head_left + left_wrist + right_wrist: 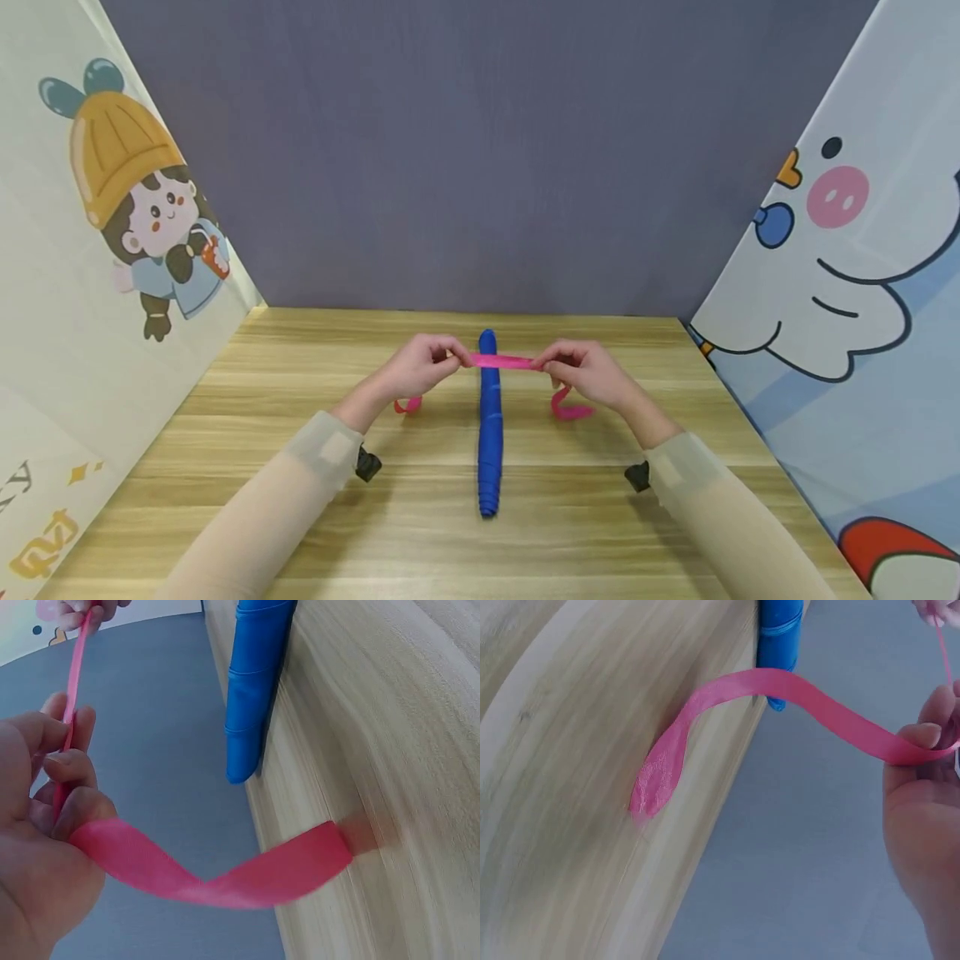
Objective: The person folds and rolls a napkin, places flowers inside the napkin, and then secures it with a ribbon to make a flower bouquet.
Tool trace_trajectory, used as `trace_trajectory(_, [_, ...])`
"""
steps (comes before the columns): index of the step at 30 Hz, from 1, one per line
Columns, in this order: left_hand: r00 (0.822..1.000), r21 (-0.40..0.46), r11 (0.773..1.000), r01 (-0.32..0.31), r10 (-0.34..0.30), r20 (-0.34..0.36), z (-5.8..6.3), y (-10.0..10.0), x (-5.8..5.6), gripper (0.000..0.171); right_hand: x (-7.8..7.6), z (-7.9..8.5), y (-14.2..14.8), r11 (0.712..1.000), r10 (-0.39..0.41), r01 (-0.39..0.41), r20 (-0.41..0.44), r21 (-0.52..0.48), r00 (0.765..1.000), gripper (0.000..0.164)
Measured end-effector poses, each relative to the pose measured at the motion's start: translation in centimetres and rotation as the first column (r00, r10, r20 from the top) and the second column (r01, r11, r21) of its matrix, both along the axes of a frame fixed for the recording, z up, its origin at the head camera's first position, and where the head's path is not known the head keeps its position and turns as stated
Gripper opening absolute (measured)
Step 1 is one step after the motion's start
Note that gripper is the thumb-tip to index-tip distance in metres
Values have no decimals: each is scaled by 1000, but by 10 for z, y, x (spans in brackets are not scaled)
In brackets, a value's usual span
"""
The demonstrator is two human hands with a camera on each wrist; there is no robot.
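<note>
A pink ribbon [502, 362] is stretched level between both hands, crossing over the far part of a long blue rolled bundle [490, 433]. My left hand [426, 364] pinches the ribbon to the left of the bundle, and its loose tail [225, 889] hangs down with the end at the table. On the other side my right hand [585, 369] pinches it between thumb and fingers. From there the second tail [739, 682] droops in a curve to the tabletop. The bundle lies lengthwise, pointing away from me, with wrapped seams along it.
The wooden table [420, 542] ends at a grey-blue back wall [480, 167]. White side panels with cartoon prints stand at the left [45, 250] and right [900, 333]. A dark wrist device [367, 464] shows under the left sleeve, another [637, 477] under the right.
</note>
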State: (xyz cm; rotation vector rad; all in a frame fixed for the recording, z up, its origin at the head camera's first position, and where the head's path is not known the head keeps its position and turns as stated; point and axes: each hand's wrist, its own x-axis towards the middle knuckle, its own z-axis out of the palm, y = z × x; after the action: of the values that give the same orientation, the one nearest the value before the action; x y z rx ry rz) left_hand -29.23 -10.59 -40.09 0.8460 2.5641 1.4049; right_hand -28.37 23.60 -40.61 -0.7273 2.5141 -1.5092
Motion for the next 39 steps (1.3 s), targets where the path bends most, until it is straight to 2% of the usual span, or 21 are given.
trace_trajectory(4, [1000,-41,999,-12,11,-18,-1,0,-6,26,-5,0,2,999,3,-5,34,40,999,20])
trace_trajectory(11, [999,-88,996,-31,29,-27,-5,-3,-19,29,-19,-3,8,989,-16,12,24,148,1000,22])
trace_trajectory(18, [998,-89,994,-56,54,-22,-13,1,-37,29,-34,-9,8,973,-43,37,22,227,999,25])
trace_trajectory(26, [997,-75,994,-81,82,5,-32,2,-62,28,-61,-21,5,971,-91,70,84,229,992,28])
trace_trajectory(33, [987,-17,989,-148,149,58,-42,7,-77,29,-86,-31,-8,963,-167,149,62,224,984,29])
trace_trajectory(37, [980,32,982,-186,183,75,-50,16,-84,32,-98,-39,-21,966,-196,183,60,180,979,29])
trace_trajectory(39, [974,61,977,-205,198,108,-53,21,-86,33,-102,-42,-29,968,-203,193,47,162,978,30])
